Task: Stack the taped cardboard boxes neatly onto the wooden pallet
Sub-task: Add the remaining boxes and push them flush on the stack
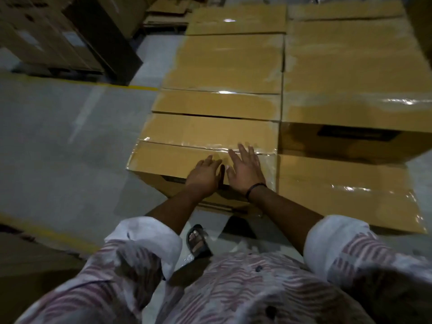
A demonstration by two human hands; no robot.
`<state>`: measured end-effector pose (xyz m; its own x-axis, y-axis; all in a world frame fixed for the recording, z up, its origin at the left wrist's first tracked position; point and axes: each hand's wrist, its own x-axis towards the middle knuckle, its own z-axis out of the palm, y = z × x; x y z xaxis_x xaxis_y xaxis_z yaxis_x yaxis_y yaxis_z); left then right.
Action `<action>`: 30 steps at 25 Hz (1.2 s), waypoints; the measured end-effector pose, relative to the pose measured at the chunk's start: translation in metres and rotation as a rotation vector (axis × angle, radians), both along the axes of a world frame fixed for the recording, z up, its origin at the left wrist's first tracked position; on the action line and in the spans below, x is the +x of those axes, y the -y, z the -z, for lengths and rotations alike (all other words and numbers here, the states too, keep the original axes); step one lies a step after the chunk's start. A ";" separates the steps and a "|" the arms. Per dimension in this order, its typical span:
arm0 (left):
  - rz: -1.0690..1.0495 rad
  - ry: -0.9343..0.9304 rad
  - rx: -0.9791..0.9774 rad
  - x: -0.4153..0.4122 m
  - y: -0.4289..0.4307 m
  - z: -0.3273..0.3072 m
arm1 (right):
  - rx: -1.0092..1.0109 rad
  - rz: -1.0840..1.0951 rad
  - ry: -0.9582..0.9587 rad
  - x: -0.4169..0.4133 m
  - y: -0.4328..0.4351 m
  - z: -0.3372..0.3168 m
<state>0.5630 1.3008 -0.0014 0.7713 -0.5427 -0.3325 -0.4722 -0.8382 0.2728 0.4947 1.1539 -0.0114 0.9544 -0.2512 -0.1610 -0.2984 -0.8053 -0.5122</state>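
Observation:
A taped cardboard box [177, 146] lies nearest me at the front left of the stack, clear tape running along its top seam. My left hand [205, 173] rests flat on its near top edge, fingers extended. Beside it, my right hand [245, 167] lies flat on the same box top with fingers spread, a dark band on the wrist. Two more taped boxes [226, 66] line up behind it. A taller box [350, 78] stands at the right, and a lower box [339, 190] lies in front of that one. The pallet is hidden under the boxes.
Grey concrete floor [58, 136] with yellow lines spreads to the left. Other stacks of cartons [53, 36] stand at the back left, and flattened cardboard [170, 12] lies at the back. My sandalled foot [198, 240] is on the floor just before the near box.

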 end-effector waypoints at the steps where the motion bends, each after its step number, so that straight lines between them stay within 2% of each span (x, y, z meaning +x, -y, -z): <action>1: -0.024 0.024 -0.006 0.012 -0.013 -0.003 | -0.021 -0.045 -0.006 0.013 -0.012 -0.004; 6: -0.253 0.101 0.041 0.092 -0.119 -0.003 | -0.057 -0.187 -0.059 0.092 -0.098 -0.016; 12: -0.440 -0.012 0.015 0.151 -0.217 0.012 | -0.189 -0.351 -0.140 0.163 -0.190 -0.015; 15: -0.457 -0.083 -0.048 0.160 -0.222 0.022 | -0.269 -0.418 -0.248 0.174 -0.210 -0.003; 19: -0.493 -0.084 -0.101 0.166 -0.217 0.029 | -0.325 -0.495 -0.380 0.179 -0.214 0.008; 30: -0.409 0.002 -0.135 0.185 -0.217 0.033 | -0.349 -0.452 -0.318 0.182 -0.209 0.019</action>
<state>0.7479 1.5182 -0.0347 0.9327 -0.2302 -0.2776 -0.1086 -0.9134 0.3923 0.6763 1.3630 -0.0305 0.8977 0.0750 -0.4342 0.0146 -0.9899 -0.1407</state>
